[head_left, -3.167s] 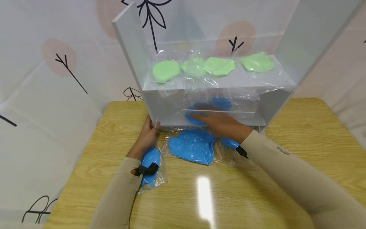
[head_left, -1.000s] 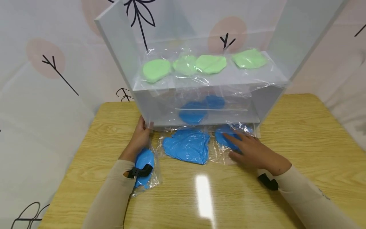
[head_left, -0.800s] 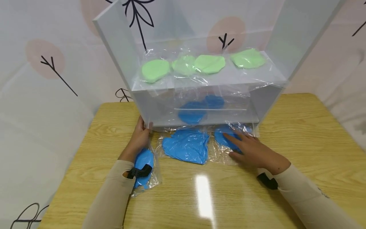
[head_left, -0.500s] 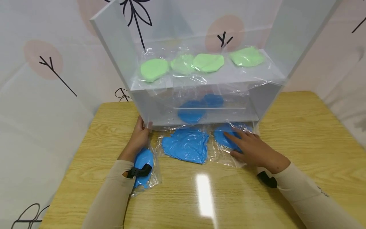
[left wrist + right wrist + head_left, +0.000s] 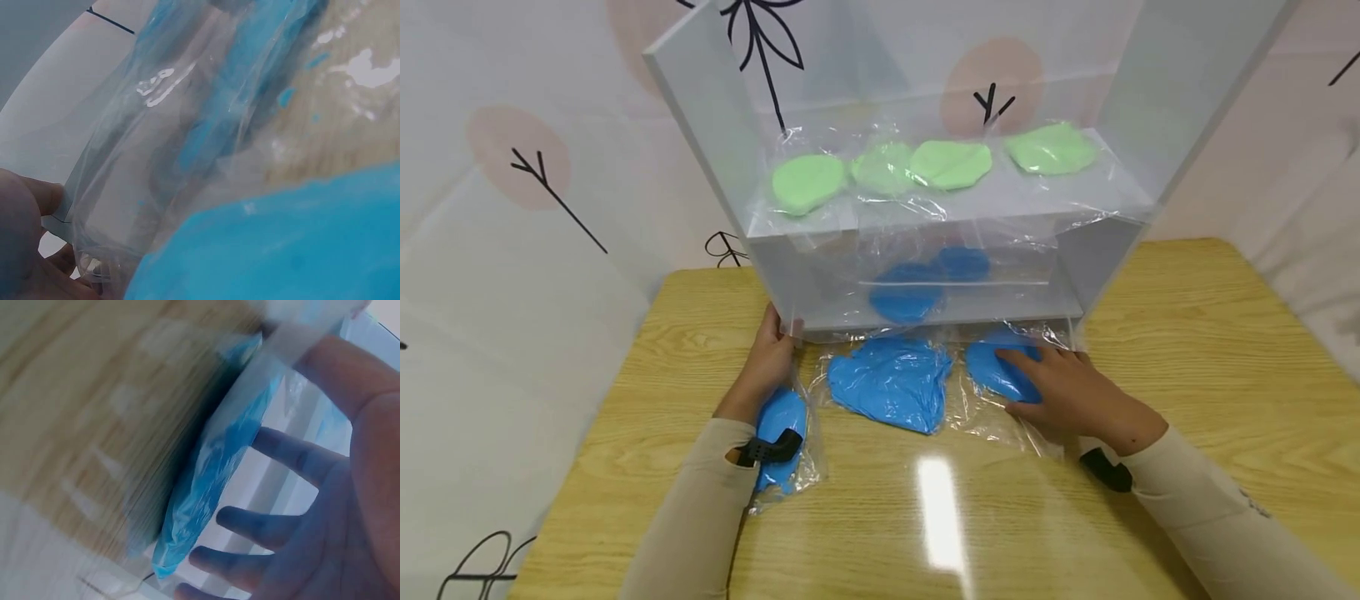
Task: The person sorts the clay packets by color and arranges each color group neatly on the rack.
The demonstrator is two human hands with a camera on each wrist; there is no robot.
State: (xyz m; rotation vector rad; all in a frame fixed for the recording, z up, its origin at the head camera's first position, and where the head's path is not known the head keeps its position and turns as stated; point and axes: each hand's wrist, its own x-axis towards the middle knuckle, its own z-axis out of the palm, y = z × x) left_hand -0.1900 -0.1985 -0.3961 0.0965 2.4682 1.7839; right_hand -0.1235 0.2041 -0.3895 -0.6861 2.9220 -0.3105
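Note:
My left hand [image 5: 766, 358] grips the lower left corner of a white shelf unit [image 5: 820, 315], its thumb on the panel's edge in the left wrist view. Under that wrist lies a clear bag of flat blue dough-like material [image 5: 782, 429]. My right hand [image 5: 1071, 392] reaches over another clear bag with a blue dough-like disc [image 5: 1000, 367], by the unit's lower right front edge. In the right wrist view its fingers [image 5: 262, 528] are spread and fairly straight, the index fingertip at the blue bag's edge. Between the hands lies a larger bagged blue piece [image 5: 891, 383].
Several bagged light green pieces [image 5: 951, 164] lie on the upper shelf. Bagged blue pieces [image 5: 906, 293] show behind clear plastic at the lower level. The unit stands on a wooden table [image 5: 850, 517] before a patterned cloth [image 5: 482, 275].
The right hand has come from the lower shelf down to the right-hand blue bag, whose near plastic edge has shifted slightly toward the person. The left hand stays at the unit's corner.

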